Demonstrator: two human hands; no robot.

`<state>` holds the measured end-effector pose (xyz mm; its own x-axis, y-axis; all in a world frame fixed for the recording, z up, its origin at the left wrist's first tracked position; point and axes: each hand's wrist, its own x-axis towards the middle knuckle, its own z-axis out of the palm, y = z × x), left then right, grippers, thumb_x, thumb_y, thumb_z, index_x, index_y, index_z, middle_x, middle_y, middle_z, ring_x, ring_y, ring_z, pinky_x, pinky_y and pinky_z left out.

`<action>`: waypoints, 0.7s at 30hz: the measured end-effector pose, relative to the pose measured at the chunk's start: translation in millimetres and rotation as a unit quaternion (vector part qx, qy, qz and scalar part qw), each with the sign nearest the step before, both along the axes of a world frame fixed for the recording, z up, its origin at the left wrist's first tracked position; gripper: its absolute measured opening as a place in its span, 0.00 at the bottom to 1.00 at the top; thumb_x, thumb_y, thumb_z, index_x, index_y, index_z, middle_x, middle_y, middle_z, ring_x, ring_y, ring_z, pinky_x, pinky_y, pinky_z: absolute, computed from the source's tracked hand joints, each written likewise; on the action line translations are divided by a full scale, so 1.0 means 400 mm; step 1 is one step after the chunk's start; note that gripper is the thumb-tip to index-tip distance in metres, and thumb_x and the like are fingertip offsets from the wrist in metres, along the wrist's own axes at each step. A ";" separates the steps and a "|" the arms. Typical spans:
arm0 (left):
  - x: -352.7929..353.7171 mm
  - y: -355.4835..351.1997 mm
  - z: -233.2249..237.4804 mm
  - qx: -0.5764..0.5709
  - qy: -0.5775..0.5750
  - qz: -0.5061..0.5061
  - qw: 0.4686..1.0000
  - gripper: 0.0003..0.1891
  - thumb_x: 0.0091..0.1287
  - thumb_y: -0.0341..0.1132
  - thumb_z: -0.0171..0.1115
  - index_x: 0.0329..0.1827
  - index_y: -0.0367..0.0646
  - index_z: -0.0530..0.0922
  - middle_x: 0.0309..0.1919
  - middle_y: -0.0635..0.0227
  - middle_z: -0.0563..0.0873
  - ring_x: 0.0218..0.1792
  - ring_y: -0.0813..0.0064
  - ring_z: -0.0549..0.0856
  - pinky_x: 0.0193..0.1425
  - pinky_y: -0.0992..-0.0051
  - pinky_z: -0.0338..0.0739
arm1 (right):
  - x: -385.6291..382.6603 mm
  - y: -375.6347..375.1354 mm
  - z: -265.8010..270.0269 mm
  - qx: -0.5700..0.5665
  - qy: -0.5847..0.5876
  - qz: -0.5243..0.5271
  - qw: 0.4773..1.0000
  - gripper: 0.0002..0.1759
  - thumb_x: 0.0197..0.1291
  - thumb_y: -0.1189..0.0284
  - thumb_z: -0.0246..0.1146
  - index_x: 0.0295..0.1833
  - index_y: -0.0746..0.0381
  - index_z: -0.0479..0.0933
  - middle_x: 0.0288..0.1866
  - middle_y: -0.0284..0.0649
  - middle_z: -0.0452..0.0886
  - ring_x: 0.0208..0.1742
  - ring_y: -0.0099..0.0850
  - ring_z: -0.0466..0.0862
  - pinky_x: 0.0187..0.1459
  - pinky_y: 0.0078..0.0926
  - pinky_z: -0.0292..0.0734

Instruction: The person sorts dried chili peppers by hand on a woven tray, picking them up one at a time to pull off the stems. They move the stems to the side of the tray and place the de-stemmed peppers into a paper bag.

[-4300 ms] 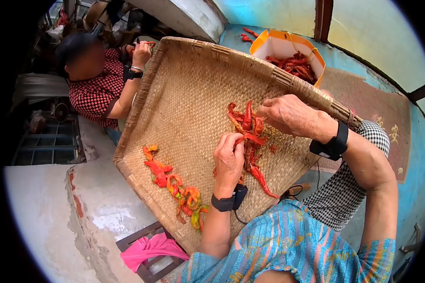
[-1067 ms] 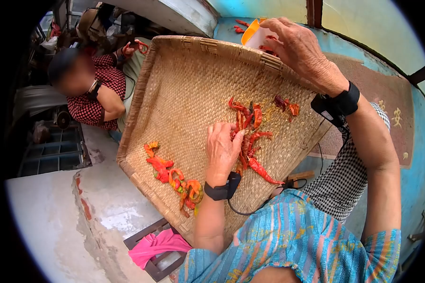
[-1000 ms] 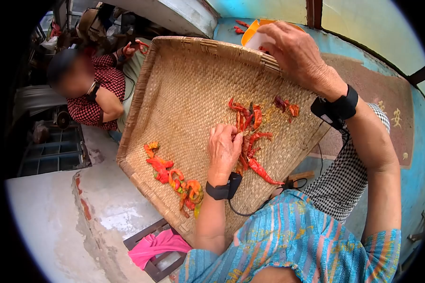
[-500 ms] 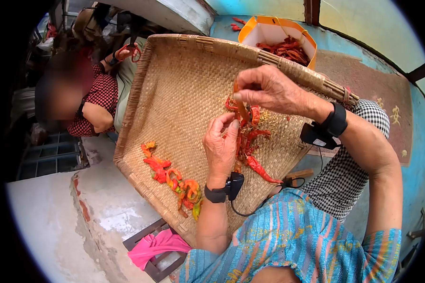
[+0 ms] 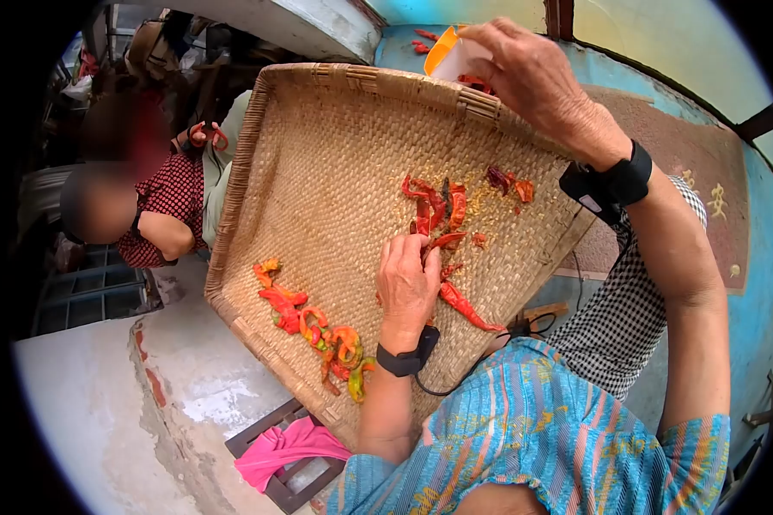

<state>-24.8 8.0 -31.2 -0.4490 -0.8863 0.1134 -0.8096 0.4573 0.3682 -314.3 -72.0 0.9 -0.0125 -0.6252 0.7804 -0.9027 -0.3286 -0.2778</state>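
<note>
A wide woven basket tray (image 5: 318,163) lies before me, its front edge at my lap. My left hand (image 5: 410,279) rests low over a small heap of dried red chili peppers (image 5: 458,206) on it, fingertips closed on a red chili pepper (image 5: 446,241). Pale seeds are scattered around the heap. A longer whole chili (image 5: 468,307) lies just right of that hand. My right hand (image 5: 541,81) is raised past the tray's far rim, above a white box with an orange rim (image 5: 442,51). Its fingers are apart with nothing visible between them; they hide much of the box.
Orange, red and greenish peppers (image 5: 313,330) form a row at the tray's left. Another person (image 5: 167,206) sits beyond the left rim, holding red-handled scissors (image 5: 219,137). A pink cloth (image 5: 288,451) hangs on a dark stool at lower left. A mat (image 5: 653,146) covers floor at right.
My right hand has moved up and away from the heap to the box, and the pepper piece it held is no longer visible. My left hand has lowered onto the heap.
</note>
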 end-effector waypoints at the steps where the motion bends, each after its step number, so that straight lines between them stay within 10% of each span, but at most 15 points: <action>1: 0.005 -0.002 -0.002 0.018 0.021 0.028 0.999 0.11 0.57 0.30 0.68 0.41 0.39 0.78 0.36 0.57 0.80 0.41 0.54 0.80 0.45 0.59 0.75 | 0.025 0.018 0.003 -0.001 0.002 0.001 1.000 0.14 0.61 0.74 0.64 0.52 0.62 0.75 0.40 0.43 0.80 0.34 0.38 0.84 0.34 0.32 0.82; 5: 0.005 -0.002 0.025 0.056 0.137 0.081 0.986 0.05 0.64 0.28 0.64 0.40 0.37 0.80 0.33 0.59 0.81 0.32 0.66 0.83 0.35 0.67 0.77 | 0.124 0.093 -0.014 0.206 -0.076 0.295 0.930 0.11 0.59 0.73 0.64 0.45 0.67 0.76 0.37 0.47 0.79 0.41 0.46 0.83 0.42 0.41 0.80; 12: -0.006 -0.008 0.043 0.113 0.257 0.096 0.955 0.07 0.67 0.32 0.64 0.41 0.35 0.81 0.26 0.67 0.83 0.27 0.79 0.80 0.32 0.75 0.74 | 0.190 0.118 -0.027 0.377 -0.153 0.407 0.818 0.12 0.59 0.73 0.65 0.46 0.69 0.78 0.35 0.48 0.82 0.35 0.45 0.83 0.39 0.39 0.78; 19: -0.022 -0.018 0.051 0.125 0.273 0.079 0.950 0.11 0.68 0.36 0.65 0.44 0.36 0.81 0.24 0.69 0.82 0.26 0.81 0.77 0.32 0.76 0.73 | 0.199 0.114 -0.025 0.296 -0.205 0.432 0.827 0.09 0.61 0.73 0.65 0.43 0.68 0.78 0.33 0.45 0.82 0.31 0.38 0.83 0.34 0.32 0.79; 21: -0.020 -0.020 0.049 0.173 0.271 0.087 0.943 0.12 0.67 0.36 0.67 0.47 0.36 0.81 0.32 0.73 0.84 0.31 0.84 0.79 0.35 0.80 0.74 | 0.178 0.094 -0.003 0.140 -0.202 0.366 0.897 0.08 0.57 0.73 0.67 0.39 0.65 0.77 0.29 0.43 0.81 0.30 0.39 0.84 0.34 0.32 0.81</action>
<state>-32.8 0.1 -11.7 -0.2528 -0.9672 -0.0260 -0.5115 0.1108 0.8521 -242.9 -34.5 -0.5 0.2348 -0.7518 0.6161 -0.2793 -0.6593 -0.6981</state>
